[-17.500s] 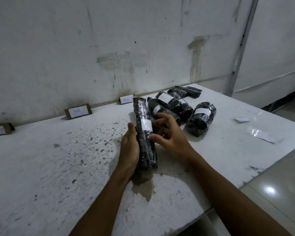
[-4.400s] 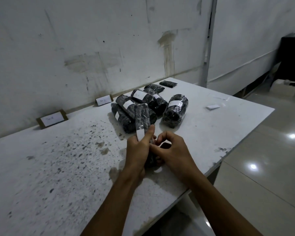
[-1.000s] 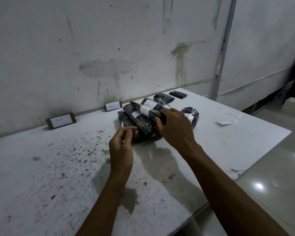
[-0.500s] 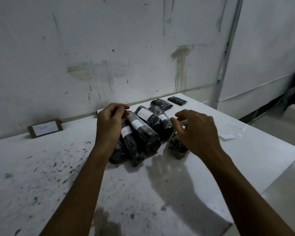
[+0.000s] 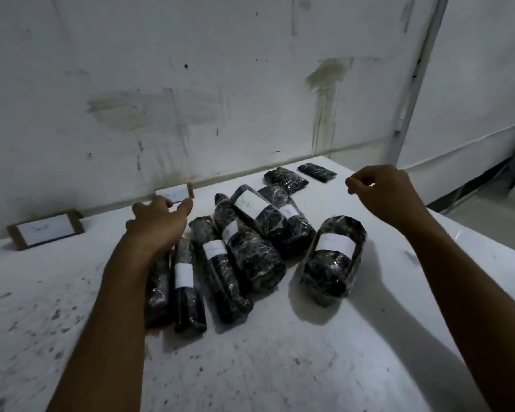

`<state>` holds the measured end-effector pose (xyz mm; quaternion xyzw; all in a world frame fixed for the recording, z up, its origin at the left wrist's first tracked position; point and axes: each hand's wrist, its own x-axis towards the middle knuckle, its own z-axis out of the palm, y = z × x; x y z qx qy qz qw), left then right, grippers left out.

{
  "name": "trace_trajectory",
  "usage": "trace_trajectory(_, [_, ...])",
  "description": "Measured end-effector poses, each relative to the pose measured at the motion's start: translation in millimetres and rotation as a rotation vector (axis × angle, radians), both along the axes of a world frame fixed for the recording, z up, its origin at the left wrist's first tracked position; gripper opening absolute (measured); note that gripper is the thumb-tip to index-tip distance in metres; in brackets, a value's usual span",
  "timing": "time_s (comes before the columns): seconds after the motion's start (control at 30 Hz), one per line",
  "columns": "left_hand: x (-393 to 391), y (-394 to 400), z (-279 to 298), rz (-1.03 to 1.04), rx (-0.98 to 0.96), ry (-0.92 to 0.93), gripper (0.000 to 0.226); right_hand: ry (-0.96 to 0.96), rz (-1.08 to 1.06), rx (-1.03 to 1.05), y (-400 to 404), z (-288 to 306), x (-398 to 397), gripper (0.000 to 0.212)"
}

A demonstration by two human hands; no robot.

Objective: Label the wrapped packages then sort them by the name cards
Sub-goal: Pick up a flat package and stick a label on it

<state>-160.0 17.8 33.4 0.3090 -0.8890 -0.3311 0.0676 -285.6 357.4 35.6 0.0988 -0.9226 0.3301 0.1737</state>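
The left hand (image 5: 158,224) hovers over the far ends of the leftmost packages (image 5: 188,281), fingers loosely spread, holding nothing. The right hand (image 5: 381,193), at 2 o'clock of the pile, hangs above the bench (image 5: 280,367), fingers curled, empty. Two name cards (image 5: 46,230) stand at 10 and 11 o'clock by the wall (image 5: 191,84)

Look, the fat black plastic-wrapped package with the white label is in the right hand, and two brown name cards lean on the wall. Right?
Not quite. The head view shows the fat black plastic-wrapped package lying on the white table; the right hand hovers above, holding nothing. Two brown name cards do lean there.
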Motion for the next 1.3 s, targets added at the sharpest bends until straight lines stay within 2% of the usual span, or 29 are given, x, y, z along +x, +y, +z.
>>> trace_trajectory(0.2, [1.8,-16.2,-8.4,0.032,0.037,-0.041,0.069,-0.082,0.054,-0.004,-11.6,1.2,-35.6,0.024])
trace_trajectory(0.37, [1.2,-12.3,-8.8,0.070,-0.081,-0.038,0.065,-0.231,0.148,-0.012,-21.4,-1.6,-72.1,0.023])
trace_trajectory(0.53, [2.2,-13.5,-8.9,0.071,-0.138,-0.033,0.062,-0.274,0.288,-0.085,-36.7,-15.2,-95.9,0.018])
trace_trajectory(0.63, [1.0,-3.5,-5.6,0.030,-0.232,0.012,0.054,-0.324,0.459,-0.006,-41.2,-27.4,-103.3,0.025])
trace_trajectory(0.77, [-4.6,17.2,-2.5,-0.067,-0.265,0.150,0.043,-0.225,0.590,0.135,-46.0,-43.9,-120.6,0.038])
trace_trajectory(0.97, [-7.1,33.2,-3.2,-0.138,-0.226,0.295,0.033,-0.201,0.564,0.353,-46.1,-59.8,-137.3,0.052])
trace_trajectory(1.13, [-6.2,35.7,1.1,-0.129,-0.194,0.328,0.029,-0.054,0.375,0.554,-50.5,-55.4,-124.1,0.061])
trace_trajectory(1.2, [-6.3,36.2,2.0,-0.132,-0.182,0.333,0.028,-0.057,0.363,0.560,-49.5,-52.6,-123.4,0.059])
trace_trajectory(1.3, [-6.4,36.5,2.6,-0.140,-0.167,0.347,0.026,-0.073,0.322,0.490,-44.1,-46.3,-122.7,0.044])
